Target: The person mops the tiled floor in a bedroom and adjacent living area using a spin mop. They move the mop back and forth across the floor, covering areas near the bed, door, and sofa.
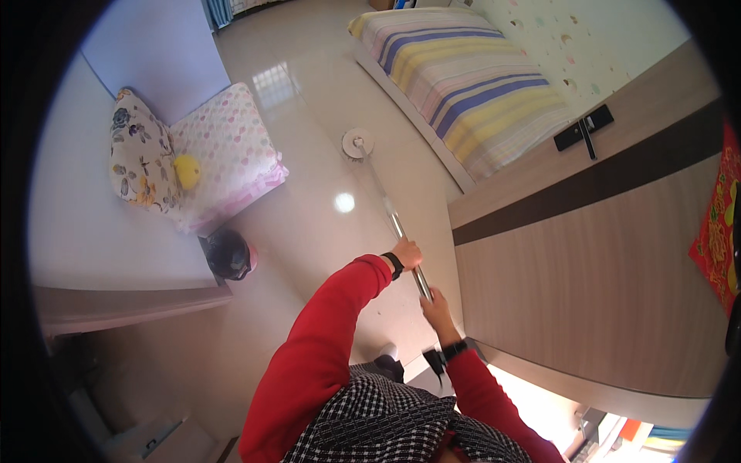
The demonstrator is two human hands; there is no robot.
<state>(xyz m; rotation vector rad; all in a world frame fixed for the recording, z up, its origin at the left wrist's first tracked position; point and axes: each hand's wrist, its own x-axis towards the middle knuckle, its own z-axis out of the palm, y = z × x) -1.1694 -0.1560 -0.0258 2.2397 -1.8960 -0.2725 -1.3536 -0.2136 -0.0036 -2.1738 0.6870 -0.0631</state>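
Note:
A long metal mop pole slants from the lower middle up to a round whitish mop head, which rests on the glossy tiled floor. Around the pole's middle closes my left hand, a dark band on its wrist. Lower down, near the pole's upper end, my right hand grips the same pole; a dark band with a black object circles that wrist. Both arms wear red sleeves, over a black-and-white checked garment.
To the right stand a wooden door with a black handle and a bed with a striped cover. On the left are a cloth-covered seat with a yellow balloon-like object and a black-lined bin.

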